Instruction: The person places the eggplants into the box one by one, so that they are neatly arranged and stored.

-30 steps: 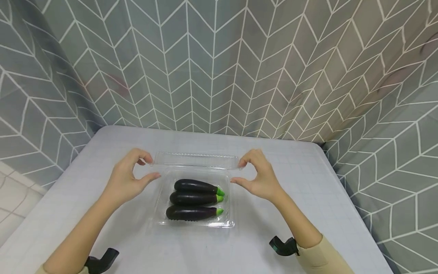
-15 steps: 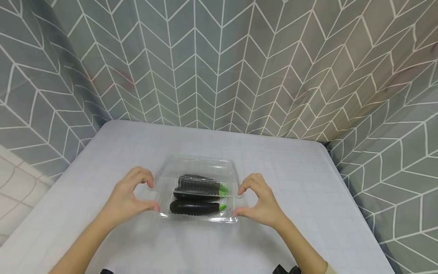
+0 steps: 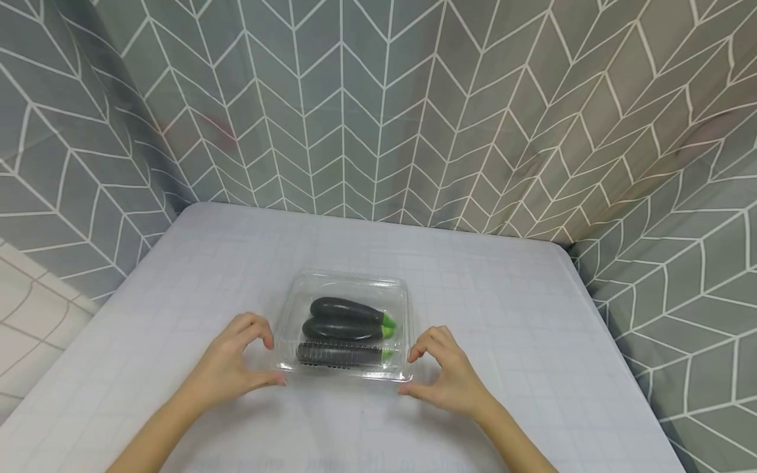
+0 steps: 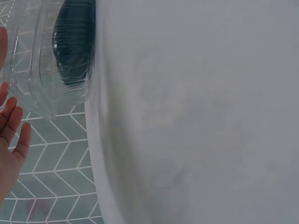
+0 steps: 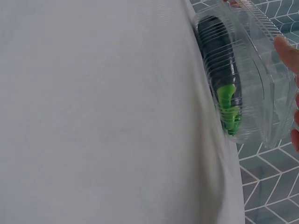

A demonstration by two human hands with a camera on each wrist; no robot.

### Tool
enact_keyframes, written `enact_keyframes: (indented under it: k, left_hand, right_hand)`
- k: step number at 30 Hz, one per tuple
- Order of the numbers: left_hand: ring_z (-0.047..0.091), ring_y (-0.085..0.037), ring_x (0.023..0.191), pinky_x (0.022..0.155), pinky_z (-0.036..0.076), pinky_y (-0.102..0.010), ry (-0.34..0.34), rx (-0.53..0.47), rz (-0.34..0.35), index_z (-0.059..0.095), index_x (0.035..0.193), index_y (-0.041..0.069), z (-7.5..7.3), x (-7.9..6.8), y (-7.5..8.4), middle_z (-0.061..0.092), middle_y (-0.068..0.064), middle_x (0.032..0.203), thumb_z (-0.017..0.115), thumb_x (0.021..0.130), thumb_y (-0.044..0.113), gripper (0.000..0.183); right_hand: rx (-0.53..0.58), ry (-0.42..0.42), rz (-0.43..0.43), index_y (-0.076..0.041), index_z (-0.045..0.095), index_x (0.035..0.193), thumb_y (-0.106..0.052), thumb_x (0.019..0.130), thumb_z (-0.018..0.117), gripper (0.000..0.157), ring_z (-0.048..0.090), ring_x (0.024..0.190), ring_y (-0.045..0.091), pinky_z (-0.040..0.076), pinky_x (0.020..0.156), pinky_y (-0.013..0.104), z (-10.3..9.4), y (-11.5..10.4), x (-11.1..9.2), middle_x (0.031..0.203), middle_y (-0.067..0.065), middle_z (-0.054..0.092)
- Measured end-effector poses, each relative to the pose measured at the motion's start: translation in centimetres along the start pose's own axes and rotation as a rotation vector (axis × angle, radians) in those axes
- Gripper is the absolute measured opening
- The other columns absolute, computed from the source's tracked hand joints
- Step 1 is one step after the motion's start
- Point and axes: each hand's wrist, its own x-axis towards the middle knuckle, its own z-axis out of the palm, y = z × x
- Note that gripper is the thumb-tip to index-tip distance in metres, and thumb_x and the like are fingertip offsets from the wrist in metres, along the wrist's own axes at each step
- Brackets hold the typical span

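Note:
In the head view, a clear plastic clamshell container [image 3: 355, 281] stands on the table with its clear lid down over three dark purple eggplants [image 3: 343, 328] with green stem ends. My left hand [image 3: 227, 364] curves round the near left corner, thumb at the front rim and fingertips at the side. Mirroring it, my right hand [image 3: 449, 374] curves round the near right corner. One eggplant [image 4: 74, 42] shows through the container wall in the left wrist view, beside my spread fingers [image 4: 21, 140]. In the right wrist view, my thumb [image 5: 285, 51] lies at the ribbed lid edge.
A white cloth [image 3: 491, 289] covers the table. Grey curtains [image 3: 378, 112] with a white chevron pattern hang behind it and on both sides. Pale floor tiles [image 3: 29, 315] show at the far left.
The lid has swung from standing open at the back, down toward me over the eggplants. Both hands have come nearer with it, from the far side to the container's near corners.

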Motion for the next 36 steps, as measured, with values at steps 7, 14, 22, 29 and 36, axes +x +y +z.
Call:
enact_keyframes:
  k: [7, 14, 22, 29, 36]
  left_hand:
    - [0.045, -0.007, 0.101, 0.088, 0.034, -0.01, -0.002, 0.032, 0.011, 0.056, 0.084, 0.018, 0.4, -0.5, -0.4, 0.049, 0.013, 0.101, 0.094, 0.048, 0.024, 0.053]
    - [0.046, -0.01, 0.099, 0.09, 0.033, -0.008, -0.011, 0.098, 0.014, 0.057, 0.083, 0.021, 0.5, -0.9, -0.5, 0.048, 0.012, 0.1, 0.092, 0.05, 0.003, 0.051]
    - [0.048, -0.011, 0.098, 0.094, 0.03, -0.005, 0.021, 0.104, 0.022, 0.057, 0.079, 0.021, 0.7, -0.9, -0.5, 0.05, 0.009, 0.098, 0.087, 0.05, -0.01, 0.052]
    - [0.049, -0.008, 0.094, 0.088, 0.035, -0.006, 0.038, 0.031, 0.014, 0.058, 0.078, 0.023, 1.1, -0.8, -0.6, 0.052, 0.01, 0.097, 0.088, 0.051, -0.009, 0.051]
    - [0.052, -0.005, 0.089, 0.077, 0.043, -0.009, 0.044, -0.062, -0.037, 0.06, 0.079, 0.022, 1.6, -1.1, -0.6, 0.054, 0.012, 0.093, 0.087, 0.054, -0.009, 0.048]
  right_hand:
    - [-0.051, -0.011, 0.012, -0.015, 0.06, 0.091, -0.016, 0.059, 0.092, 0.045, 0.043, 0.093, 0.012, 0.04, 0.079, 0.025, 0.6, 0.2, -0.7, 0.094, -0.009, 0.053]
    - [-0.163, 0.018, -0.053, -0.015, 0.061, 0.087, 0.004, 0.058, 0.083, 0.041, 0.046, 0.089, 0.012, 0.04, 0.079, 0.022, 0.8, 0.2, -0.8, 0.091, -0.008, 0.052]
    - [-0.211, 0.047, -0.097, -0.019, 0.064, 0.084, 0.006, 0.058, 0.079, 0.039, 0.047, 0.086, 0.014, 0.038, 0.078, 0.023, 0.9, 0.5, -0.8, 0.086, -0.008, 0.052]
    - [-0.154, 0.054, -0.06, -0.02, 0.066, 0.083, 0.009, 0.062, 0.078, 0.038, 0.044, 0.084, 0.013, 0.039, 0.073, 0.023, 0.8, 0.8, -1.1, 0.086, -0.008, 0.051]
    - [-0.107, 0.038, -0.021, -0.02, 0.066, 0.084, 0.011, 0.064, 0.077, 0.039, 0.046, 0.086, 0.011, 0.043, 0.074, 0.024, 0.7, 1.1, -1.4, 0.085, -0.006, 0.053]
